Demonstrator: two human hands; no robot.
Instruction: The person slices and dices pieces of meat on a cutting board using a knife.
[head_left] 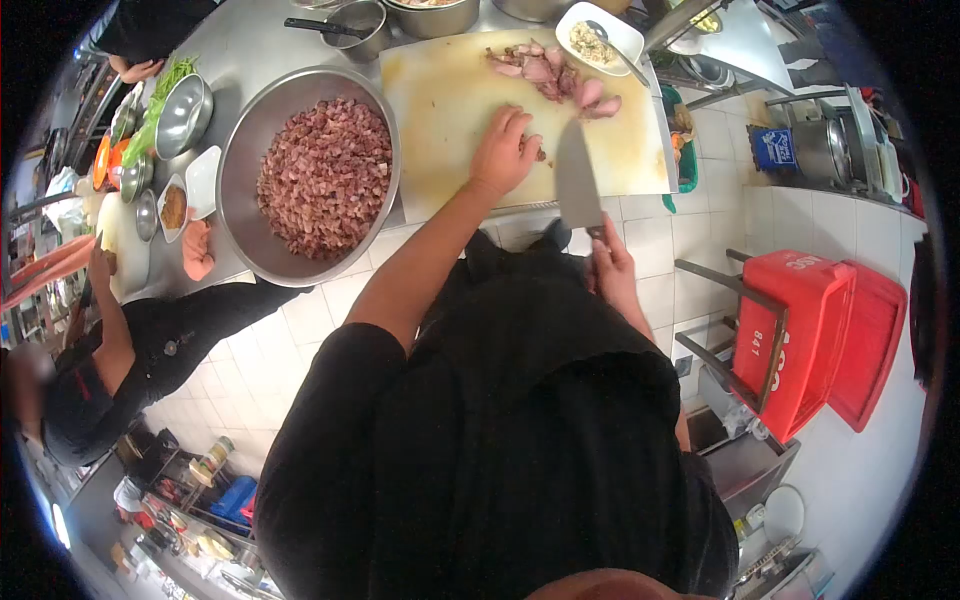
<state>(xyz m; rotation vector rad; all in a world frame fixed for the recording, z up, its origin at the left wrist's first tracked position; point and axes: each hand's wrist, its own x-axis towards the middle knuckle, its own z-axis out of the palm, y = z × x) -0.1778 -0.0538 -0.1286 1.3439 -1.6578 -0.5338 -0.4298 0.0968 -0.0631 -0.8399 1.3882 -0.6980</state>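
Observation:
My right hand (612, 262) is wrapped round the handle of a wide-bladed cleaver (577, 182), whose blade points away from me over the front edge of the pale cutting board (440, 120). On the board, my left hand (505, 152) lies with its fingers bent over a small dark piece of meat (540, 154), mostly hidden under the fingertips. Beyond the blade tip sit several pink meat pieces (540, 72). Left of the board stands a large steel bowl (232, 190) filled with diced reddish meat (325, 178).
A white dish (572, 22) with chopped food and a spoon sits at the board's far right corner. Pots (372, 45) stand behind. Small bowls (185, 115) are at left, near a co-worker (110, 370). A red bin (800, 330) stands at right.

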